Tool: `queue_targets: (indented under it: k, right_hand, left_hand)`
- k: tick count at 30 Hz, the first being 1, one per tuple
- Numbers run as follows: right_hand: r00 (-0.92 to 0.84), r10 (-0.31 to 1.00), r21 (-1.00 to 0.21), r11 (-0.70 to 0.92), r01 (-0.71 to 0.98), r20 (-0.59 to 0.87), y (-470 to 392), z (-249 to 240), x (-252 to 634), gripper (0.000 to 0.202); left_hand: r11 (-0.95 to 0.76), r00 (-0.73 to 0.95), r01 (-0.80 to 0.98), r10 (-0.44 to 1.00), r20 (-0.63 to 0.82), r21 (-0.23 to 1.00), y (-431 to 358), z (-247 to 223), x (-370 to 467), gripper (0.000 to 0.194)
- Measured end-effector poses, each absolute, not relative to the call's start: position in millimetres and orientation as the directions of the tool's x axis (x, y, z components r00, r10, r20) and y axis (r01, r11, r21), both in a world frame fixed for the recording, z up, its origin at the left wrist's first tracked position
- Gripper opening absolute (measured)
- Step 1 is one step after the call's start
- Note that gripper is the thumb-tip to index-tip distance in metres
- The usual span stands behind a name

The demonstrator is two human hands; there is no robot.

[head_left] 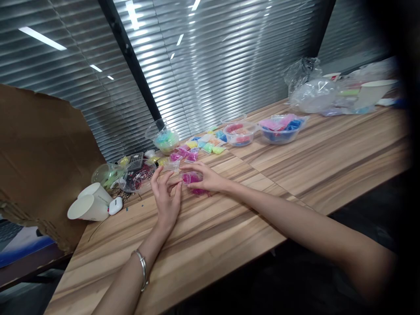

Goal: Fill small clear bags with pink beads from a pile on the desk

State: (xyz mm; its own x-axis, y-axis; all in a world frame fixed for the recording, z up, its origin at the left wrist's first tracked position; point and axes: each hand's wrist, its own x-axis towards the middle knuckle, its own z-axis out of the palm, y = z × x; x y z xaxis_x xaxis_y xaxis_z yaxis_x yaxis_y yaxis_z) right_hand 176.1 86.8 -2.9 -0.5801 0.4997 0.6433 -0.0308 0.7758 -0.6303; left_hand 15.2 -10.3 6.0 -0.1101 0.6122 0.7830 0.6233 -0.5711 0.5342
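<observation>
My right hand (210,178) curls its thumb and fingers around a small clear cup (186,177) with magenta contents, tipped on its side with its mouth toward my left hand. More magenta material (198,191) lies on the table just under the right hand; whether it is bagged or loose I cannot tell. My left hand (166,199), palm side up, has its thumb and fingers drawn together in a pinch beside the cup's mouth. What sits between those fingertips is too small to make out. A clear lid-like piece (171,165) lies just beyond the left fingertips.
Several small colourful bags (192,144) lie behind my hands. Clear bowls with coloured contents (166,141) (241,134) (281,131) stand along the back. At left are paper cups (88,208), a white earbud case (115,205) and a cardboard sheet (42,157). Plastic bags (315,94) lie far right.
</observation>
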Motion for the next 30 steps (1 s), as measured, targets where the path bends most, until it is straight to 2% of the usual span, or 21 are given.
queue_targets:
  k: [10, 18, 30]
  right_hand:
    - [-0.604, 0.512, -0.660, 0.750, -0.033, 0.611, 83.0, 0.4, 177.0, 0.057]
    - [-0.601, 0.495, -0.639, 0.769, -0.034, 0.628, 82.9, 1.0, 177.8, 0.057]
    - [-0.616, 0.492, -0.642, 0.767, -0.029, 0.616, 81.2, 2.6, 177.4, 0.058]
  left_hand:
    - [-0.574, -0.086, 0.632, 0.615, 0.783, 0.520, -11.1, 5.8, 15.2, 0.039]
    - [-0.560, -0.079, 0.669, 0.601, 0.795, 0.489, -11.8, 7.5, 14.1, 0.031]
    - [-0.576, -0.049, 0.676, 0.588, 0.807, 0.460, -14.1, 8.5, 17.3, 0.031]
